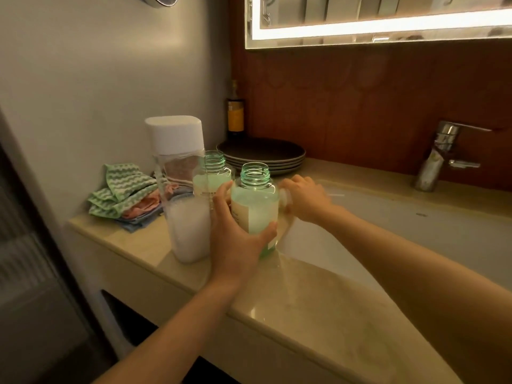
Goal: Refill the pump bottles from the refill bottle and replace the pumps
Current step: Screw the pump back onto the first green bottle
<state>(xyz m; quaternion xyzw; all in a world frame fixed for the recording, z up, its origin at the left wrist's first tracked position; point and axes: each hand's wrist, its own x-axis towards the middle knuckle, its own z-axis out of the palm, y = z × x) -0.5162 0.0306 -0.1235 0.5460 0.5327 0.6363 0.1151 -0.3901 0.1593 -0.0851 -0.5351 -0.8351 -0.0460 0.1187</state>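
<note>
Two clear green pump bottles stand uncapped on the beige counter (pixel 318 314). My left hand (pixel 235 234) grips the near bottle (pixel 256 200) around its lower body; it holds pale liquid to the shoulder. The far bottle (pixel 213 176) stands just behind it, partly hidden by the tall refill bottle (pixel 182 189), which has a white cap and white liquid in its lower half. My right hand (pixel 303 199) reaches behind the near bottle with fingers curled over a small white object (pixel 285 198), mostly hidden; whether this is a pump I cannot tell.
Folded green, pink and blue cloths (pixel 124 195) lie at the back left. A stack of dark plates (pixel 263 156) and a dark bottle with an orange label (pixel 235 115) stand by the wall. The white sink basin (pixel 388 239) and chrome faucet (pixel 437 156) lie to the right.
</note>
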